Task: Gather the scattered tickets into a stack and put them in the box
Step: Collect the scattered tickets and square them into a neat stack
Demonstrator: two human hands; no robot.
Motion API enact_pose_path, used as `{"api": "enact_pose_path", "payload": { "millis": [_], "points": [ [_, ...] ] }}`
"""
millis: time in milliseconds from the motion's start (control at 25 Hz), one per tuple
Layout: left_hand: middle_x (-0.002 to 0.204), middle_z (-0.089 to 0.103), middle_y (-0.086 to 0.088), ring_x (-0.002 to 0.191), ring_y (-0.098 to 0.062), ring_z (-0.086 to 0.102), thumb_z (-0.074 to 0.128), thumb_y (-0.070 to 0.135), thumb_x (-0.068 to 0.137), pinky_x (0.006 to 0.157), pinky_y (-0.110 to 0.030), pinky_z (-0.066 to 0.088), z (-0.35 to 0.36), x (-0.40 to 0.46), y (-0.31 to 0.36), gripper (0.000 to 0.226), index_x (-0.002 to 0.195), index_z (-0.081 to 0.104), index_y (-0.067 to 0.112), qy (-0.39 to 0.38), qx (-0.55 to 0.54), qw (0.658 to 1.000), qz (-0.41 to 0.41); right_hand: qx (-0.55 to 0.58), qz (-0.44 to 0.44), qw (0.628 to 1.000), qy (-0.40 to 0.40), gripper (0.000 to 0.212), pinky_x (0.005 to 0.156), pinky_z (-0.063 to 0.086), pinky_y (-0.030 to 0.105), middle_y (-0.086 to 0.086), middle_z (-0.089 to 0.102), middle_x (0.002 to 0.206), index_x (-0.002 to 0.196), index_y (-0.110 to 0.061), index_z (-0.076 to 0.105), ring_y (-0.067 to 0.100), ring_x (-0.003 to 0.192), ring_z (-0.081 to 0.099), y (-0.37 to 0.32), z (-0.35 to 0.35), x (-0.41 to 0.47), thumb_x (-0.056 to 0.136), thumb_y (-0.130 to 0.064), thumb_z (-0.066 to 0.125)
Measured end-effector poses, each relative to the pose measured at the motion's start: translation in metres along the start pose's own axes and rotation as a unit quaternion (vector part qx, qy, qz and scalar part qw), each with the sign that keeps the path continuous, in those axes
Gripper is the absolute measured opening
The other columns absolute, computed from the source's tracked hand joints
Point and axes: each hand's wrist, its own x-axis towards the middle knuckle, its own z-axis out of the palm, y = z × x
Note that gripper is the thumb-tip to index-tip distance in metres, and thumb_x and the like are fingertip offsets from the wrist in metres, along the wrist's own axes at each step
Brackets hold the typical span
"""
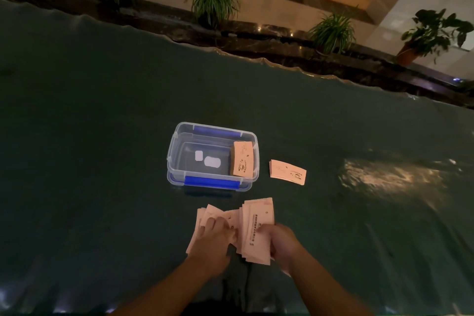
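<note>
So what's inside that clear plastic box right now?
A stack of pinkish tickets leans against the right wall of the box. Two white labels show on its floor; whatever the stack covers is hidden.

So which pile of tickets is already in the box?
The stack of tickets leaning against the right wall of the clear box. Another small pile lies on the table right of the box, and the hands hold the rest.
</note>
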Motion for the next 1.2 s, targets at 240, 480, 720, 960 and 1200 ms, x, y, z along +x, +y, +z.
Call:
{"api": "enact_pose_path", "payload": {
  "millis": [240, 480, 720, 960, 1200],
  "points": [
    [0.151, 0.040, 0.004, 0.137, -0.020, 0.037, 0.073, 0.046, 0.083, 0.113, -0.043, 0.036, -0.007, -0.001, -0.019, 0.079, 0.149, 0.033, 0.032, 0.091, -0.007, 0.994, -0.066, -0.196, -0.048, 0.977, -0.063, 0.038, 0.093, 0.057, 0.049, 0.003, 0.071, 0.124, 0.123, -0.026, 0.062, 0.025, 0.113, 0.067, -0.027, -0.003, -0.007, 0.090, -0.008, 0.069],
    [0.157, 0.040, 0.001, 0.143, -0.021, 0.036, 0.070, 0.040, 0.088, 0.117, -0.043, 0.033, -0.010, 0.000, -0.030, 0.078, 0.155, 0.031, 0.026, 0.092, 0.005, 0.991, -0.096, -0.451, -0.104, 0.880, -0.105, 0.052, 0.072, 0.050, 0.026, -0.006, 0.064, 0.127, 0.126, -0.033, 0.056, 0.015, 0.105, 0.063, -0.053, 0.012, -0.002, 0.081, -0.021, 0.078],
    [0.150, 0.043, -0.001, 0.134, -0.019, 0.044, 0.069, 0.054, 0.085, 0.109, -0.037, 0.043, -0.009, -0.015, -0.033, 0.078, 0.150, 0.035, 0.025, 0.139, -0.034, 0.971, -0.189, -0.624, -0.184, 0.749, -0.125, 0.084, 0.112, 0.047, 0.042, -0.001, 0.043, 0.156, 0.152, -0.030, 0.046, 0.022, 0.141, 0.043, -0.058, 0.030, 0.010, 0.077, -0.025, 0.084],
    [0.153, 0.041, 0.000, 0.140, -0.019, 0.042, 0.071, 0.057, 0.086, 0.111, -0.040, 0.045, -0.008, -0.021, -0.034, 0.085, 0.154, 0.031, 0.024, 0.129, -0.135, 0.952, -0.243, -0.682, -0.189, 0.692, -0.142, 0.093, 0.112, 0.048, 0.043, -0.004, 0.044, 0.156, 0.154, -0.035, 0.041, 0.021, 0.141, 0.043, -0.054, 0.036, 0.014, 0.074, -0.035, 0.087],
    [0.148, 0.045, -0.001, 0.135, -0.018, 0.046, 0.072, 0.053, 0.086, 0.107, -0.039, 0.049, -0.011, -0.021, -0.035, 0.079, 0.150, 0.037, 0.022, 0.113, -0.161, 0.948, -0.251, -0.629, -0.185, 0.744, -0.128, 0.098, 0.101, 0.056, 0.036, -0.006, 0.042, 0.152, 0.156, -0.041, 0.033, 0.019, 0.136, 0.049, -0.045, 0.025, 0.013, 0.073, -0.036, 0.086]
  ]
}}
